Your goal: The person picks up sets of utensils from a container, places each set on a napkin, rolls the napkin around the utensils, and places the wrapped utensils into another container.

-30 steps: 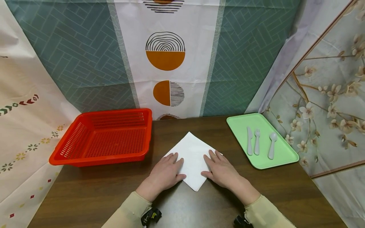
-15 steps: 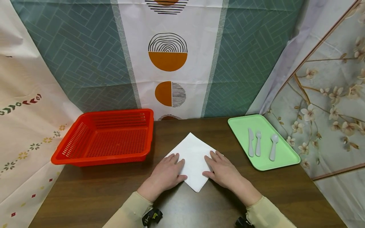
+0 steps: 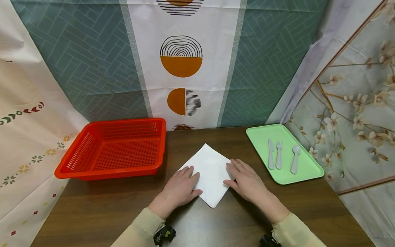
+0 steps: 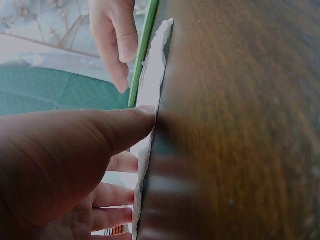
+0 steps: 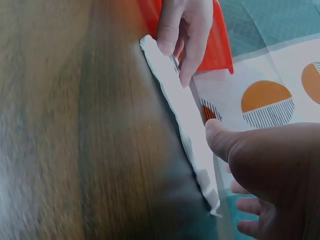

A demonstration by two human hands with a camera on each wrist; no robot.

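The backdrop (image 3: 262,61) hangs beyond both hands, teal on either side of a white strip printed with orange and striped rounds, while a cream drape (image 3: 21,96) with small flowers falls to the left of the left hand and a pale drape (image 3: 348,144) with blossoms to the right of the right. Under and around the hands lies the brown table (image 3: 108,209). Beyond the left hand and off to its left stands the red basket (image 3: 108,175), its sides and floor pierced with slots. Beyond the right hand and off to its right, well apart from the fingers, is the green tray (image 3: 308,168). Between the hands the white cloth (image 3: 213,175) lies flat on the table as a diamond, one corner toward the person and the opposite one toward the backdrop. Cream sleeves (image 3: 139,228) run back from the wrists. The left hand (image 3: 180,187) is palm down, fingers fairly straight, thumb and fingertips resting on the left part of the cloth. The right hand (image 3: 247,180) has its fingers loosely straight over the cloth's right edge; whether they touch it I cannot tell. On the tray lie the grey knife (image 3: 271,154), fork (image 3: 279,156) and spoon (image 3: 295,160), handles toward the person, the knife nearest the right hand and the spoon farthest, a little apart from the fork
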